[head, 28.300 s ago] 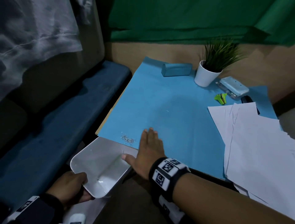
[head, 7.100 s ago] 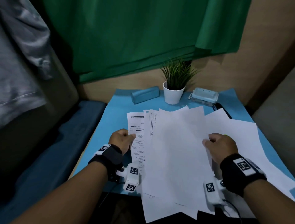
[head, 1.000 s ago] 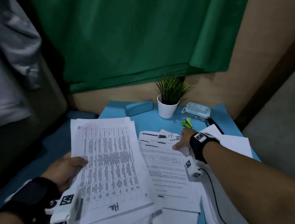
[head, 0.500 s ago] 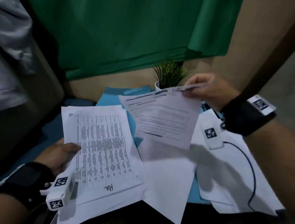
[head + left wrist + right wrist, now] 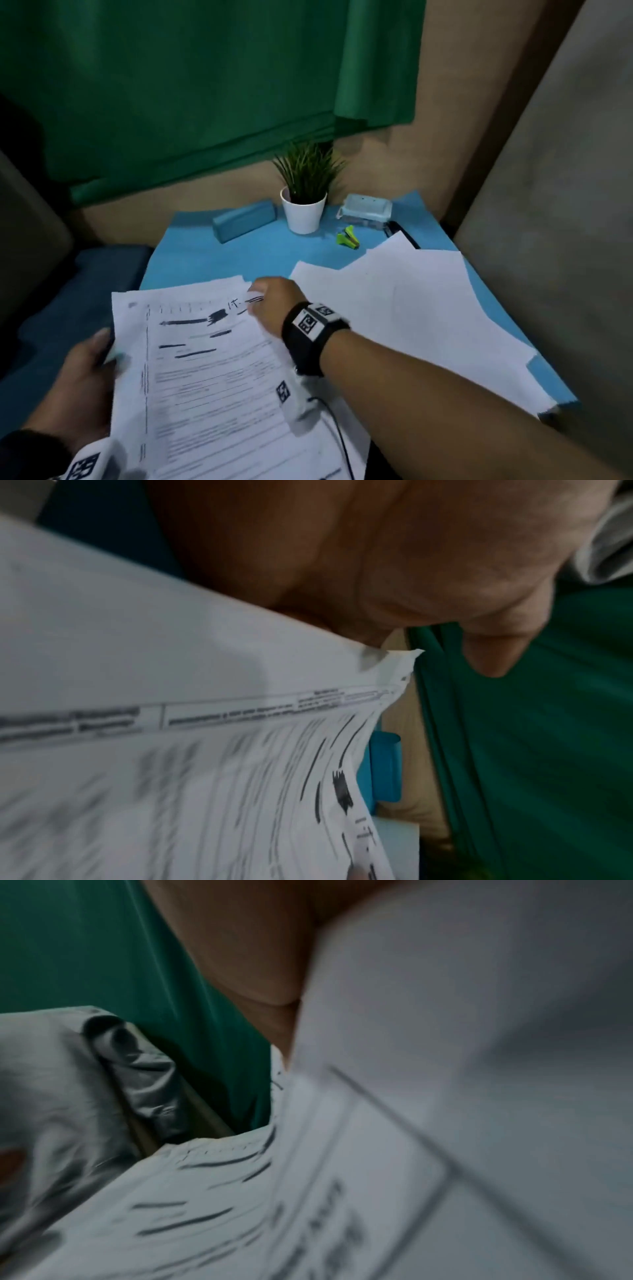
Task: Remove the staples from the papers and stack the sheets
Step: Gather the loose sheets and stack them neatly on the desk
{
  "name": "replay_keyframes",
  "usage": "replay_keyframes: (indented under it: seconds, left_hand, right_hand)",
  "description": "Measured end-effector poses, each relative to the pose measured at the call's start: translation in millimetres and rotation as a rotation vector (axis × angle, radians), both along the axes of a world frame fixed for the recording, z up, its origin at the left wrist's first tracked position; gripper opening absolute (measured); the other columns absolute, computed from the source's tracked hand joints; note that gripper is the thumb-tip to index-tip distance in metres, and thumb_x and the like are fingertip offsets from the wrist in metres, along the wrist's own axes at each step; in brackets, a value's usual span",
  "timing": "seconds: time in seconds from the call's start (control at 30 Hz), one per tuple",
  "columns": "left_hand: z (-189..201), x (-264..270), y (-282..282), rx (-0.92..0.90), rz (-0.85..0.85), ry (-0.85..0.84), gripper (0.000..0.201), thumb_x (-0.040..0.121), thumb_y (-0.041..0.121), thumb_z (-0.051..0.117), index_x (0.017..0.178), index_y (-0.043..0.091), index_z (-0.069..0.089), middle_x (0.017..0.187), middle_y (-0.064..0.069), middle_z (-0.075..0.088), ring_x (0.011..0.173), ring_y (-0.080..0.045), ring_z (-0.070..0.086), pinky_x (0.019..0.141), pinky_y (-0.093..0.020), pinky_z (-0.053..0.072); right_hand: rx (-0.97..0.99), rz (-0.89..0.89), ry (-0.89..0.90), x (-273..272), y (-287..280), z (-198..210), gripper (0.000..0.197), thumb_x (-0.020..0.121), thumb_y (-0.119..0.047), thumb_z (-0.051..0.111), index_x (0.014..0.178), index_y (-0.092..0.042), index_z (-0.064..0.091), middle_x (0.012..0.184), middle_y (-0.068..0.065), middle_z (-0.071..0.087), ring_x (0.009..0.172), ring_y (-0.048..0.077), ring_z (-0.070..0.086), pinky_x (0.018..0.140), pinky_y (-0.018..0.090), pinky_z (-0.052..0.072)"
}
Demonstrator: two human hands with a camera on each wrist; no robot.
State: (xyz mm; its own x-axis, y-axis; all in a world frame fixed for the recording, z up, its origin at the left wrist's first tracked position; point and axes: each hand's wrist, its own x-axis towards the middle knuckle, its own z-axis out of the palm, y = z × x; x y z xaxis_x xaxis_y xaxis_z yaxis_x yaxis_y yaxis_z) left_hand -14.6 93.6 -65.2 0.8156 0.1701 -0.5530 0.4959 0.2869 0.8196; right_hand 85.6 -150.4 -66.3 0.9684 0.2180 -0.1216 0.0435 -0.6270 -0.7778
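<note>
My left hand [image 5: 97, 353] grips the left edge of a stack of printed sheets [image 5: 205, 394], held low at the front left; the thumb lies on top. My right hand [image 5: 265, 298] pinches the top right corner of the uppermost printed sheet [image 5: 191, 329], which lies on that stack. In the left wrist view the stack [image 5: 171, 750] runs under the palm and is blurred. The right wrist view shows only blurred paper [image 5: 411, 1150] against the palm. Several blank white sheets [image 5: 411, 308] lie fanned on the right of the blue table [image 5: 239, 253]. A green staple remover [image 5: 347, 237] lies behind them.
At the back of the table stand a white plant pot [image 5: 303, 214], a blue case [image 5: 245, 219] and a pale blue stapler [image 5: 364, 209], with a black object [image 5: 399, 231] beside it. A green curtain hangs behind. A dark blue seat lies to the left.
My right hand picked a printed sheet off the table, lifted it, then carried it left and laid it on the stack in my left hand. The view tilted down slightly.
</note>
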Motion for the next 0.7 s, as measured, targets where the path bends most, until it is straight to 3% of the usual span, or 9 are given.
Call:
replay_keyframes:
  seconds: [0.1, 0.17, 0.23, 0.33, 0.43, 0.5, 0.57, 0.63, 0.7]
  left_hand:
    - [-5.4, -1.3, -13.0, -0.125, -0.177, 0.046, 0.05, 0.073, 0.037, 0.077, 0.11, 0.003, 0.072, 0.104, -0.025, 0.075, 0.089, -0.046, 0.072, 0.075, -0.053, 0.06]
    - [-15.7, 2.4, -16.1, 0.148, -0.237, -0.024, 0.062, 0.053, 0.015, 0.088, 0.11, 0.0, 0.07, 0.101, -0.026, 0.075, 0.085, -0.046, 0.073, 0.082, -0.054, 0.058]
    - [-20.2, 2.6, -21.2, 0.295, -0.21, -0.05, 0.042, 0.065, -0.002, 0.08, 0.105, 0.0, 0.07, 0.099, -0.024, 0.076, 0.085, -0.044, 0.073, 0.088, -0.056, 0.055]
    - [-22.9, 1.6, -17.7, 0.315, -0.179, -0.083, 0.032, 0.076, -0.011, 0.069, 0.104, 0.002, 0.07, 0.1, -0.024, 0.075, 0.092, -0.046, 0.071, 0.09, -0.058, 0.054]
    - [-16.1, -1.1, -9.2, 0.236, -0.13, -0.105, 0.033, 0.084, -0.017, 0.06, 0.112, -0.002, 0.066, 0.103, -0.025, 0.074, 0.098, -0.048, 0.069, 0.093, -0.056, 0.052]
    - [-8.1, -3.3, -6.0, 0.209, -0.09, -0.129, 0.031, 0.086, -0.017, 0.057, 0.113, -0.003, 0.066, 0.107, -0.027, 0.073, 0.101, -0.049, 0.068, 0.097, -0.059, 0.05]
    - [-3.0, -5.0, -2.0, 0.193, -0.047, -0.137, 0.03, 0.089, -0.018, 0.053, 0.113, -0.005, 0.065, 0.108, -0.028, 0.072, 0.097, -0.045, 0.069, 0.096, -0.056, 0.051]
    - [-2.5, -3.9, 1.7, 0.223, -0.009, -0.139, 0.027, 0.09, -0.017, 0.053, 0.111, -0.005, 0.065, 0.105, -0.026, 0.072, 0.088, -0.038, 0.068, 0.09, -0.049, 0.053]
    - [-5.8, -3.9, 10.0, 0.235, 0.016, -0.124, 0.021, 0.088, -0.012, 0.058, 0.104, -0.002, 0.068, 0.101, -0.025, 0.068, 0.086, -0.038, 0.062, 0.088, -0.048, 0.049]
  right_hand:
    - [-0.016, -0.061, 0.04, -2.6, 1.1, -2.4, 0.025, 0.089, -0.018, 0.065, 0.112, -0.011, 0.068, 0.119, 0.007, 0.067, 0.112, 0.025, 0.06, 0.089, 0.019, 0.042]
    - [-0.009, -0.045, 0.085, -1.2, -4.2, 2.7, 0.044, 0.085, -0.034, 0.071, 0.123, -0.015, 0.062, 0.129, 0.006, 0.062, 0.118, 0.023, 0.057, 0.094, 0.022, 0.041]
    - [-0.08, -0.076, 0.128, 7.2, -27.7, 8.0, 0.072, 0.078, -0.053, 0.073, 0.136, -0.018, 0.05, 0.142, 0.006, 0.051, 0.128, 0.023, 0.049, 0.102, 0.027, 0.038]
    - [-0.526, -0.239, 0.14, 22.5, -102.3, 8.3, 0.099, 0.069, -0.062, 0.072, 0.147, -0.019, 0.031, 0.148, 0.013, 0.037, 0.136, 0.033, 0.036, 0.108, 0.041, 0.037]
    - [-0.849, -0.294, 0.244, 20.9, -157.5, 7.8, 0.11, 0.051, -0.074, 0.069, 0.14, -0.018, 0.037, 0.138, 0.012, 0.045, 0.127, 0.033, 0.045, 0.1, 0.041, 0.045]
    - [-0.875, -0.265, 0.246, 26.5, -171.3, 3.8, 0.107, 0.046, -0.077, 0.069, 0.132, -0.019, 0.047, 0.135, 0.009, 0.052, 0.121, 0.03, 0.052, 0.096, 0.037, 0.048]
    - [-0.803, -0.247, 0.249, 32.8, -177.3, 5.3, 0.097, 0.053, -0.069, 0.075, 0.133, -0.021, 0.049, 0.139, 0.006, 0.052, 0.123, 0.028, 0.052, 0.099, 0.033, 0.046]
    - [-0.721, -0.196, 0.195, 34.4, -175.6, 11.5, 0.076, 0.069, -0.048, 0.08, 0.133, -0.017, 0.053, 0.142, 0.008, 0.05, 0.124, 0.027, 0.051, 0.098, 0.028, 0.042]
    - [-0.589, -0.15, 0.017, 39.5, -176.6, 17.9, 0.043, 0.076, -0.024, 0.081, 0.114, -0.012, 0.065, 0.129, 0.015, 0.061, 0.111, 0.029, 0.057, 0.085, 0.029, 0.041]
